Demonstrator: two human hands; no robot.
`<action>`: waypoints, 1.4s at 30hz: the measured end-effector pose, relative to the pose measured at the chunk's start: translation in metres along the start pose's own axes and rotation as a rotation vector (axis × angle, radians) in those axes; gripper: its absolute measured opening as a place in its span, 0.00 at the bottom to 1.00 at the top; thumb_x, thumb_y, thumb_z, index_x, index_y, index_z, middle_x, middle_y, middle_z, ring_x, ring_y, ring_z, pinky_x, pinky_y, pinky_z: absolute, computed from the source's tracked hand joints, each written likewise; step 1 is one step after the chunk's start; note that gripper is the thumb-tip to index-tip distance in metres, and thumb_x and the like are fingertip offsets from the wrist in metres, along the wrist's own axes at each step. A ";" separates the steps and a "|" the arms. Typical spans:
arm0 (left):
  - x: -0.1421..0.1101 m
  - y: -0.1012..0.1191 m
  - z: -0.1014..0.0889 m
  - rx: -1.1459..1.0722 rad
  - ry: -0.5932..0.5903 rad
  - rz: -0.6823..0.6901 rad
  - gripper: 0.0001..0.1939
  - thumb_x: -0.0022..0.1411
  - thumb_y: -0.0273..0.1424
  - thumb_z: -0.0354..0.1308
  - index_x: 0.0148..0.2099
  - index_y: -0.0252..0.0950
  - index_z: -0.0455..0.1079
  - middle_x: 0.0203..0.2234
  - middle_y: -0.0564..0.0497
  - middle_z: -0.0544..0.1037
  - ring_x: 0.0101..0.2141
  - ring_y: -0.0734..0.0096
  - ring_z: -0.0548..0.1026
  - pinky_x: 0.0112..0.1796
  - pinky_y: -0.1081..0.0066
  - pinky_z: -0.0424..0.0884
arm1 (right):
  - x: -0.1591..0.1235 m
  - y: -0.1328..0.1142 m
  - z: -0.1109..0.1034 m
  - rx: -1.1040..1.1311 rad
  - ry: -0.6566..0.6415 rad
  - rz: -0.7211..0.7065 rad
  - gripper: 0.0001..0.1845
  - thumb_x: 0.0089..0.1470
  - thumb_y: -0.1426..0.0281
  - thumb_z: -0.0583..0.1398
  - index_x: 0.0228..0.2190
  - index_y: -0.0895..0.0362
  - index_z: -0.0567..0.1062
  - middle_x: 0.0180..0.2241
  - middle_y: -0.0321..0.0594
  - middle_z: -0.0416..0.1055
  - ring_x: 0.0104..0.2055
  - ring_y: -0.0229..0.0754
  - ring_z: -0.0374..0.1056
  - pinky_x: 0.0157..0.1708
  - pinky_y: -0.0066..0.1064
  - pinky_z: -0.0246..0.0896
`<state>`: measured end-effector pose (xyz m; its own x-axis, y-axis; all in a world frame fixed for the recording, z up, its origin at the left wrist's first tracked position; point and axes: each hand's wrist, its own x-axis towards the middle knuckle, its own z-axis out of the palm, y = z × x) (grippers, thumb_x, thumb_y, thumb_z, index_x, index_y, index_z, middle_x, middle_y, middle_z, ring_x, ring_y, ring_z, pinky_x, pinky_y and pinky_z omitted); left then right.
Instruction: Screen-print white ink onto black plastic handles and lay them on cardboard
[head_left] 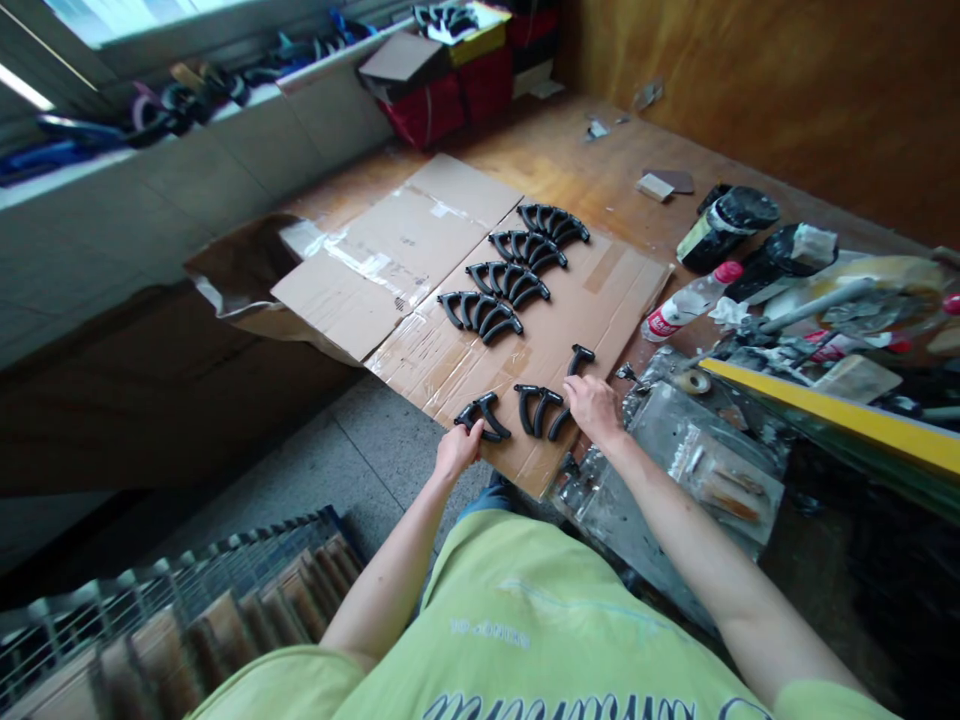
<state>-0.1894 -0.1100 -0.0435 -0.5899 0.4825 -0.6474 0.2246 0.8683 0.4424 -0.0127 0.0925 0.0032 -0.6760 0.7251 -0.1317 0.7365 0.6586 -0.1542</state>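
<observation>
Nearest, on the cardboard's [420, 350] near edge, the left hand [456, 450] clamped one black handle [484, 416]; the right hand [594, 408] lay open, touching the handle pair [541, 410] just beside, long axes pointing away.

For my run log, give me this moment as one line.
left hand: gripping black curved part | right hand: touching black curved pieces | surface: flattened cardboard | four more rows of curved pieces beyond
</observation>
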 end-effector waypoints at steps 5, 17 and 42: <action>0.002 0.000 -0.002 -0.014 -0.035 0.006 0.31 0.64 0.55 0.40 0.23 0.37 0.67 0.19 0.46 0.78 0.22 0.67 0.76 0.26 0.72 0.68 | -0.037 -0.013 0.019 0.106 -0.175 0.059 0.16 0.64 0.63 0.52 0.45 0.52 0.78 0.39 0.44 0.78 0.41 0.44 0.73 0.41 0.30 0.61; 0.016 0.026 -0.002 0.068 -0.038 0.099 0.29 0.66 0.50 0.41 0.25 0.37 0.69 0.21 0.44 0.79 0.28 0.61 0.79 0.32 0.69 0.71 | -0.035 -0.030 0.035 0.238 -0.179 0.117 0.12 0.60 0.65 0.59 0.42 0.56 0.79 0.41 0.46 0.78 0.46 0.43 0.73 0.48 0.30 0.62; -0.008 0.067 0.055 0.422 0.362 0.640 0.28 0.54 0.48 0.60 0.53 0.37 0.71 0.60 0.39 0.66 0.62 0.37 0.55 0.61 0.38 0.45 | -0.059 0.000 -0.002 0.685 0.092 0.177 0.13 0.58 0.68 0.56 0.41 0.54 0.79 0.41 0.40 0.78 0.41 0.42 0.74 0.47 0.35 0.66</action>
<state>-0.1269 -0.0492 -0.0435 -0.4456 0.8916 -0.0807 0.8283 0.4449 0.3405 0.0272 0.0495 0.0132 -0.5206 0.8434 -0.1332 0.6331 0.2766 -0.7230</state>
